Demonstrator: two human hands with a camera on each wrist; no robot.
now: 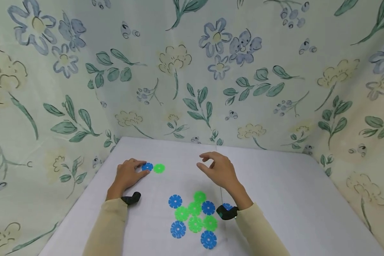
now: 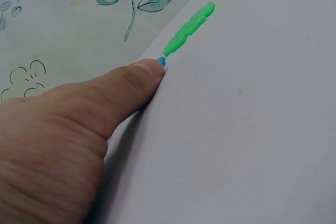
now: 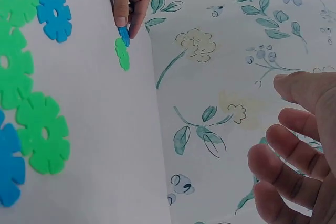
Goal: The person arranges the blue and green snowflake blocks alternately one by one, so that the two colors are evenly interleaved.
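Note:
At the table's far left, my left hand [image 1: 127, 173] holds a blue notched plastic disc [image 1: 148, 166] by its edges, between thumb and forefinger. Beside that disc, on its right, lies a green notched disc [image 1: 159, 168], its edge right at the blue one. In the left wrist view, the thumb [image 2: 144, 72] hides nearly all of the blue disc. My right hand [image 1: 220, 170] is raised over the middle of the table, fingers loosely bent and apart, with nothing in them. The right wrist view shows those fingers [image 3: 283, 169] spread against the curtain.
Several more blue discs [image 1: 178, 229] and green discs [image 1: 195, 224] lie in a loose cluster at the near middle of the white table [image 1: 294, 199]. One blue disc [image 1: 227, 206] is partly hidden by the right wrist's black camera [image 1: 226, 213]. A floral curtain [image 1: 185, 71] surrounds the table.

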